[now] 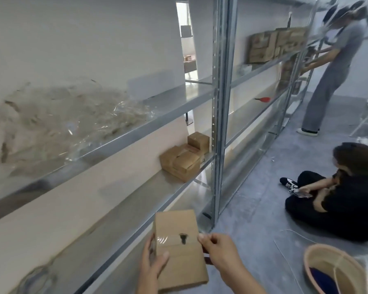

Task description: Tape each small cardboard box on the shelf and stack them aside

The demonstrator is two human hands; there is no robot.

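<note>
Holding one small box [180, 249] off the front edge of the lower shelf [123, 211], the left hand [152, 266] clasps its side, thumb on top; the right hand [218, 254] pinches its right edge, seemingly smoothing clear tape; next, probably, it joins the taped stack [185, 160] at the shelf's far end.

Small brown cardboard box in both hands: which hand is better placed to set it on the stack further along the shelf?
Probably the right hand: it holds the small brown cardboard box on the side nearer the stacked brown boxes, ahead to the right. The left hand grips the far side.

Cardboard box [180, 249] between both hands
</note>
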